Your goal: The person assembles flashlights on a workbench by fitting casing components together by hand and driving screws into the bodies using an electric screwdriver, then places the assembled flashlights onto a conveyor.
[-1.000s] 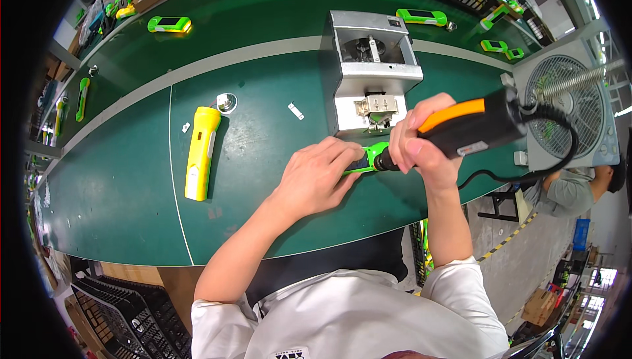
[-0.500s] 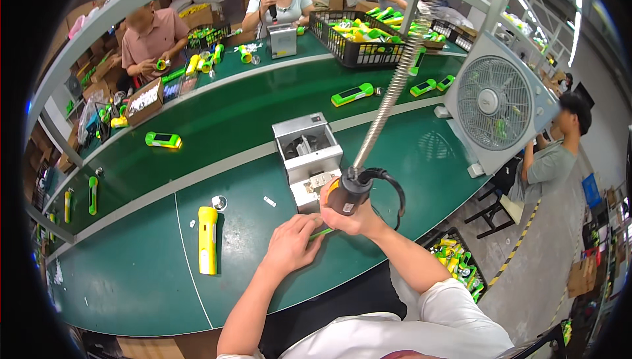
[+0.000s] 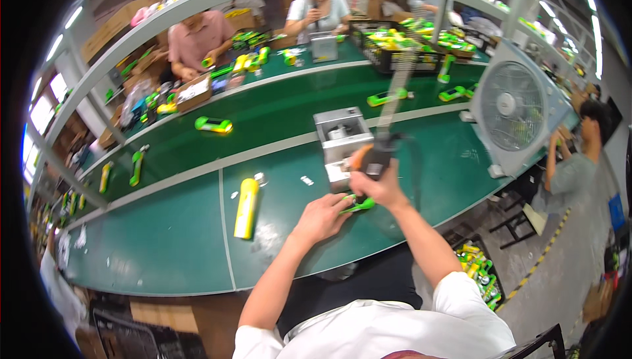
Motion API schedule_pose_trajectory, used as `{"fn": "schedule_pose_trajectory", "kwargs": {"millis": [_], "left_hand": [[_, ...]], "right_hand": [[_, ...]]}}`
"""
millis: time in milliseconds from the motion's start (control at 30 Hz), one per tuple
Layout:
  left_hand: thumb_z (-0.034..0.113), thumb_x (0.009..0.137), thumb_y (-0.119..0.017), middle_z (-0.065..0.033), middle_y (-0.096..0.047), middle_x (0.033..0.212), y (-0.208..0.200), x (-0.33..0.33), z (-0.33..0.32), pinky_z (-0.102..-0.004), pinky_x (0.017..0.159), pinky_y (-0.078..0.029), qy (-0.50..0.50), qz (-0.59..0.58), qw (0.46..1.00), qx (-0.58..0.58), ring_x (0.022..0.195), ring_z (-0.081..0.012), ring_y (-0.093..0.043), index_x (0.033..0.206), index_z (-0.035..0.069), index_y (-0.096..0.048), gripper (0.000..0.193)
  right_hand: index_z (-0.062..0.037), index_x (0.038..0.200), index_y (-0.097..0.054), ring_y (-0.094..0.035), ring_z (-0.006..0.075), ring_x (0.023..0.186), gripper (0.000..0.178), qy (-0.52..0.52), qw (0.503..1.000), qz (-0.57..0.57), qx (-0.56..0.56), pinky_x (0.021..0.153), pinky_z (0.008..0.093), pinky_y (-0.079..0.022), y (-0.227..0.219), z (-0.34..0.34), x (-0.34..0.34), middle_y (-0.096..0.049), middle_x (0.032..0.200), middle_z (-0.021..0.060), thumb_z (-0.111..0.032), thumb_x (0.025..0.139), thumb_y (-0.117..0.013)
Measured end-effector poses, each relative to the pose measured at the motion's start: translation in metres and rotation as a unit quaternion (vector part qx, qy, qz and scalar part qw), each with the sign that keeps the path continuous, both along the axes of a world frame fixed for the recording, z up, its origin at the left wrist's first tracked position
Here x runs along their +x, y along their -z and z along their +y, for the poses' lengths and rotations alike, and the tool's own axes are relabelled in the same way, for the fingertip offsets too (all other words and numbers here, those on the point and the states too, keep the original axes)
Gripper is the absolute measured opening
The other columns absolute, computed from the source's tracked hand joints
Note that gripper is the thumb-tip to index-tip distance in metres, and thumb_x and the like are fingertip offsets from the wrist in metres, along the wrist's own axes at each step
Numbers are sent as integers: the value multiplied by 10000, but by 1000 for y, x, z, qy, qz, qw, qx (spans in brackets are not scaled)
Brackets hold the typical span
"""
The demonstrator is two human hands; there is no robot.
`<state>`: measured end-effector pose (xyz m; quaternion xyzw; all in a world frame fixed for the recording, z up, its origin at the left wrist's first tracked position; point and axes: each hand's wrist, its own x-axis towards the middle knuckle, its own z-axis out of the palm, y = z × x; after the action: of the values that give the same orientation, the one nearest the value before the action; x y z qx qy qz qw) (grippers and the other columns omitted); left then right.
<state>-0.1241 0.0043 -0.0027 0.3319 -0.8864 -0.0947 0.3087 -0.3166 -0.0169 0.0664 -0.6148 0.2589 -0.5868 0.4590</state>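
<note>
My right hand (image 3: 384, 186) is wrapped round a black and orange electric screwdriver (image 3: 378, 160), which hangs from a coiled spring (image 3: 399, 82). My left hand (image 3: 320, 219) lies low on the green table, its fingers closed on a bright green plastic flashlight part (image 3: 359, 207). The screwdriver is upright just above that part; its tip is hidden, so I cannot tell if they touch. Right behind my hands stands a silver metal screw-feeder box (image 3: 343, 140). A yellow flashlight body (image 3: 246, 209) lies to the left, with a small shiny reflector cup (image 3: 261, 179) at its far end.
A conveyor belt (image 3: 276, 122) carrying scattered flashlights runs beyond the table. At the right stands a grey box fan (image 3: 510, 102). A black crate (image 3: 401, 60) of flashlights sits across the belt, and a bin (image 3: 480, 270) below right. Several people work nearby.
The whole view has swung, so the scene sits farther right and somewhat higher. More of the green part shows beside my left fingers. My right hand still grips the screwdriver, now blurred.
</note>
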Motion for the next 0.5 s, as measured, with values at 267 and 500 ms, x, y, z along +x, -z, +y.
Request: {"fn": "schedule_pose_trajectory", "kwargs": {"millis": [267, 500], "left_hand": [[181, 878, -762, -116, -705, 1208, -61, 79, 42, -424, 878, -576, -65, -72, 995, 38, 1026, -333, -691, 1260, 90, -656, 407], [188, 861, -798, -160, -704, 1080, -120, 118, -56, -446, 841, -541, -180, -81, 978, 71, 960, -380, -668, 1400, 110, -584, 586]], "right_hand": [[-25, 1054, -459, -453, 135, 392, 299, -34, 978, -197, -59, 378, 278, -390, -9, 41, -54, -473, 557, 34, -50, 854, -680], [-17, 1069, -443, -440, 128, 419, 355, 28, 978, -206, -32, 413, 264, -394, 22, 33, -89, -460, 580, 22, -120, 882, -727]]}}
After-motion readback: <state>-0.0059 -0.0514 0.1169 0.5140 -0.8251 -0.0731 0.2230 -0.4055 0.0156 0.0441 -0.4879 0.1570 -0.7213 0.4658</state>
